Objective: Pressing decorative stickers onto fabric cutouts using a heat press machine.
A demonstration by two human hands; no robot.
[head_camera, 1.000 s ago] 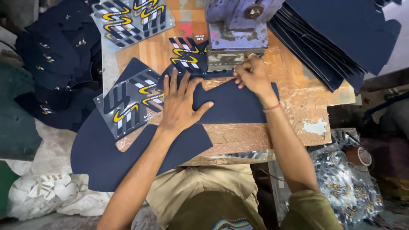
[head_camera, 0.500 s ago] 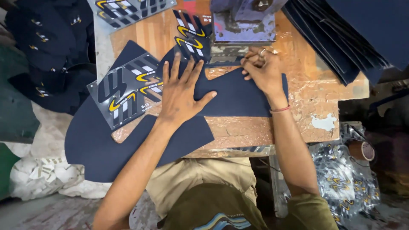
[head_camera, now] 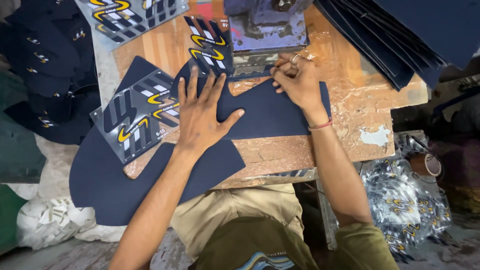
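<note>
We start with the wooden table (head_camera: 345, 105), worn and patched, which fills the middle of the frame, and on it the dark blue fabric piece (head_camera: 270, 112), a broad curved cut lying flat across the centre with its upper edge pushed up to the foot of the blue-grey press machine (head_camera: 267, 25) at top centre. A larger sweep of the same fabric (head_camera: 100, 185) hangs off the table's lower left edge. At the upper right a thick stack of blue sheets (head_camera: 400, 35) waits, which we judge to be blanks not yet worked, while a dark heap of pieces (head_camera: 45, 65) at the far left already carries small striped marks, so a good share looks done. Beside our left hand lie sheets of striped yellow-and-white transfers (head_camera: 135, 117), with more at the top left (head_camera: 130, 12) and one just under the machine (head_camera: 207, 45). Our left hand (head_camera: 200, 112) is spread flat, fingers wide, pressing the fabric piece down rather than gripping it. Our right hand (head_camera: 295, 80) is curled at the piece's top edge, fingertips pinched close by the machine's plate; whether they hold the edge or a small transfer we cannot tell. We judge this piece is being lined up, with the pressing itself not yet done.
</note>
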